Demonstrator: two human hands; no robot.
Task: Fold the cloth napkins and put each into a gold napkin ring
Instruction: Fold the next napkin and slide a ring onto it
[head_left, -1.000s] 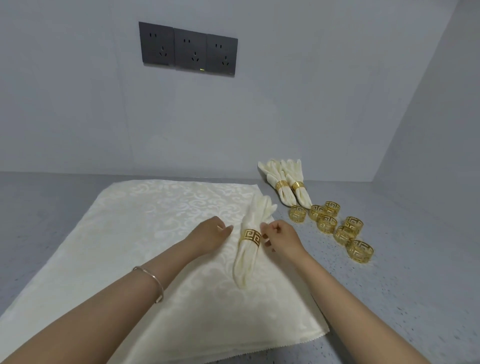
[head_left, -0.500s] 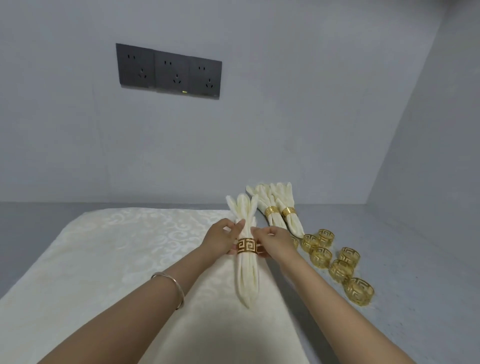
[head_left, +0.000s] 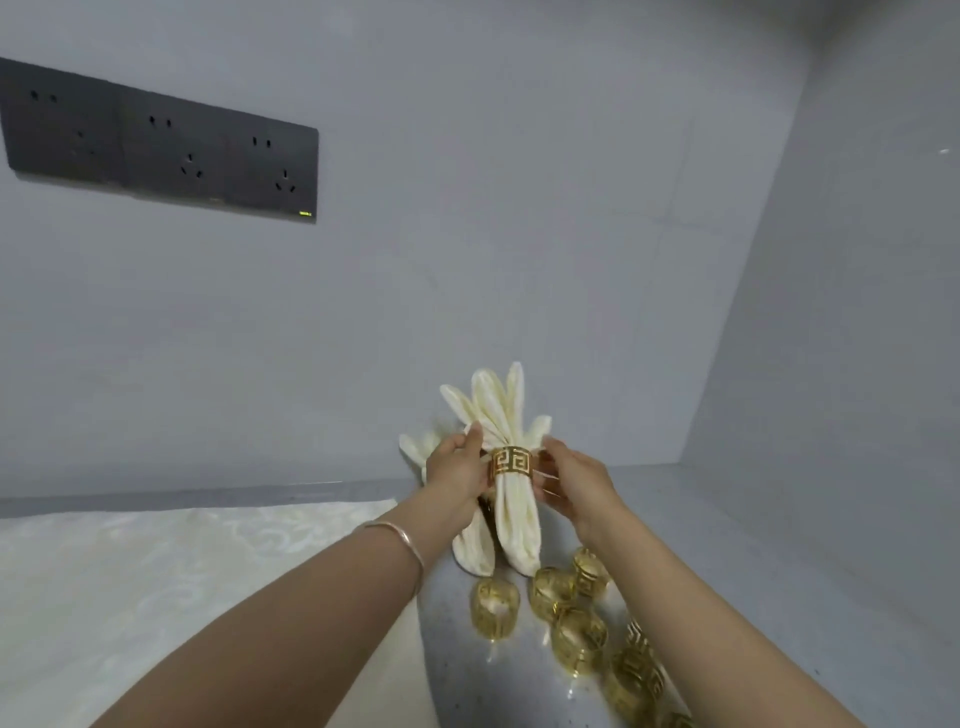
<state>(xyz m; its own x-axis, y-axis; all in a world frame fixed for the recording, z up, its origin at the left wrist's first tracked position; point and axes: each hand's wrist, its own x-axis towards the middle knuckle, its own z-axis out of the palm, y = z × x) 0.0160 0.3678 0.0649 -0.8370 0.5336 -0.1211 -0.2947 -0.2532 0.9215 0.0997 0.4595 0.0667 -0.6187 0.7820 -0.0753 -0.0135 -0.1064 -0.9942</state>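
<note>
outlets (head_left: 156, 150) cropped left, finished napkins (head_left: 414, 448) half hidden

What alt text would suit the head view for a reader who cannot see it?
The left hand and right hand hold a folded cream napkin by its gold ring over a grey counter. Loose gold rings lie near its lower end, another napkin shows behind the left hand, and a large cream cloth lies at left.

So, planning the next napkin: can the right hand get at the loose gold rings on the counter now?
Probably, once it lets go: the right hand and left hand both grip the ringed napkin, but the loose rings lie uncovered on the counter just below its wrist.
</note>
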